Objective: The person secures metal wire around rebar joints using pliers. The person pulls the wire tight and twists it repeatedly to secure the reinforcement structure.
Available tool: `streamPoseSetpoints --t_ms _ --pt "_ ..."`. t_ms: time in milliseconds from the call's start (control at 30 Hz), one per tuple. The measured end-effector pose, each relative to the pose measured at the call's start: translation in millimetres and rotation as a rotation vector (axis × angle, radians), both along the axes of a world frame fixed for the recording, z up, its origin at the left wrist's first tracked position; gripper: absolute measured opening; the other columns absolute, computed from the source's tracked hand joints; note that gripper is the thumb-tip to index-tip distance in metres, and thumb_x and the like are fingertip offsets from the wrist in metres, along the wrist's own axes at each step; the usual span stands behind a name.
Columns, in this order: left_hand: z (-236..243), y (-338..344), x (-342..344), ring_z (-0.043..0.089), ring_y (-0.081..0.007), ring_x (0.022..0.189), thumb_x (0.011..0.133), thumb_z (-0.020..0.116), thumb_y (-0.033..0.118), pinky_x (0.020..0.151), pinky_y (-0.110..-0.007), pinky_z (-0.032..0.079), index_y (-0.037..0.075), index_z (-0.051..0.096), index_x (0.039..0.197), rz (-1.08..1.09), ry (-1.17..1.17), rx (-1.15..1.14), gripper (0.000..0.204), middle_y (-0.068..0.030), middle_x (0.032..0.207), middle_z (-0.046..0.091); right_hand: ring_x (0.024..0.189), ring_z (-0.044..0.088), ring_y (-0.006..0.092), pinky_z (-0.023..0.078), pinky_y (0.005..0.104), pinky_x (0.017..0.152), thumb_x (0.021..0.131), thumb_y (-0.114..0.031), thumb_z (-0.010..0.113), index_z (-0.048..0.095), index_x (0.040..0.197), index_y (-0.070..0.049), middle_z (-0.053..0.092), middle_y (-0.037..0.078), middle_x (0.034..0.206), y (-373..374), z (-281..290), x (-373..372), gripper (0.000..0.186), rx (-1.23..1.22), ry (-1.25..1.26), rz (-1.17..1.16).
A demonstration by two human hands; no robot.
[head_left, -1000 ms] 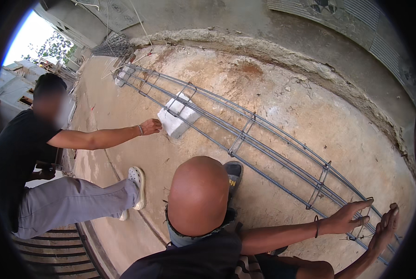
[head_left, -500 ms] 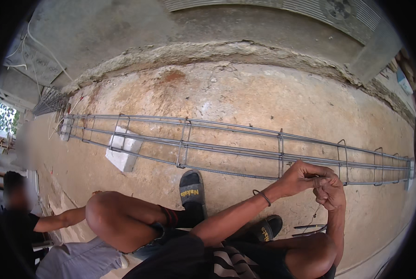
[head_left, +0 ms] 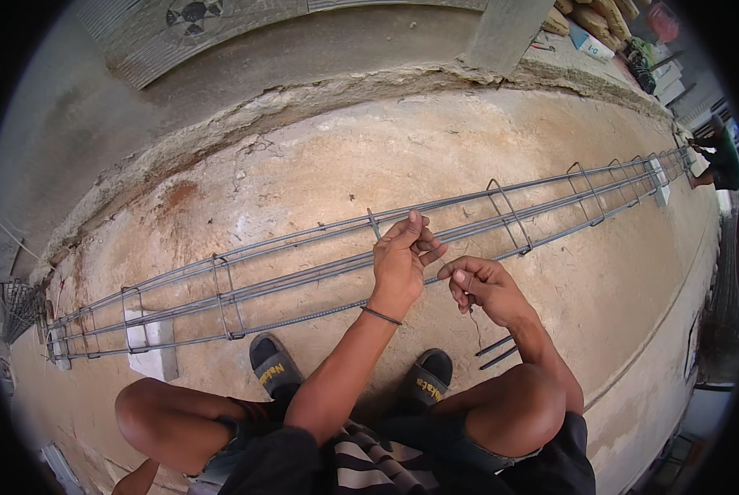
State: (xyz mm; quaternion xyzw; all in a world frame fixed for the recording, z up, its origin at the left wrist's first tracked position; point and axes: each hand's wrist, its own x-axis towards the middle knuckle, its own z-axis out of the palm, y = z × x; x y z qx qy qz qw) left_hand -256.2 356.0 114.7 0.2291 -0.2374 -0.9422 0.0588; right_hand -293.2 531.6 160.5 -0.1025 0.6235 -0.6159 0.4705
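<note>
A long cage of steel reinforcing bars [head_left: 303, 290] with rectangular stirrups [head_left: 518, 216] stretches across the floor in front of me. My left hand [head_left: 402, 262] is over the cage beside one stirrup, its thumb and forefinger pinched together. Anything between those fingertips is too small to make out. Just right of it, my right hand [head_left: 486, 290] is at the near bar with its fingers curled. A thin tie wire [head_left: 477, 332] hangs below that hand, seemingly held in its fingers.
Pale blocks [head_left: 151, 346] prop the cage near both ends. Short dark rods [head_left: 496, 353] lie by my right knee. At the far right another person [head_left: 720, 157] is at the cage's end. A rough concrete ledge [head_left: 303, 101] runs behind, with sacks [head_left: 604, 23] beyond it.
The view has swung rightward. My hands, together near my right knee before, are now apart, with the left one over the cage. The person at the cage's right end has come into view.
</note>
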Motion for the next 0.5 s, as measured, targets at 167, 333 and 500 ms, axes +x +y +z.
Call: streamPoseSetpoints --t_ms 167,333,500 --pt "12.0 9.2 -19.7 0.061 -0.0124 0.068 0.097 0.060 0.034 0.067 -0.030 0.059 0.009 0.057 0.098 -0.028 0.215 0.239 0.025 0.0009 0.072 0.055 0.067 0.056 0.0126 0.058 0.0364 0.076 0.100 -0.029 0.054 0.056 0.117 -0.002 0.049 0.001 0.075 6.5 -3.1 16.1 0.031 -0.367 -0.315 -0.268" --pt "5.5 -6.7 -22.8 0.053 -0.0126 0.063 0.097 0.062 0.031 0.059 -0.029 0.048 0.007 0.058 0.100 -0.184 0.213 0.210 0.025 0.0012 0.071 0.053 0.053 0.043 0.0092 0.045 0.0293 0.055 0.100 -0.026 0.058 0.060 0.104 -0.003 0.049 -0.001 0.068 4.6 24.9 9.1 0.024 0.049 -0.065 -0.061" --pt "-24.9 -17.3 -24.0 0.054 -0.0139 0.060 0.095 0.066 0.028 0.059 -0.032 0.055 0.002 0.061 0.092 0.045 -0.202 0.354 0.027 -0.0012 0.069 0.053 0.059 0.048 0.0088 0.038 0.0267 0.053 0.098 -0.028 0.060 0.065 0.094 -0.005 0.057 -0.002 0.067 -31.5 37.2 -4.5 0.024 0.607 0.702 0.308"
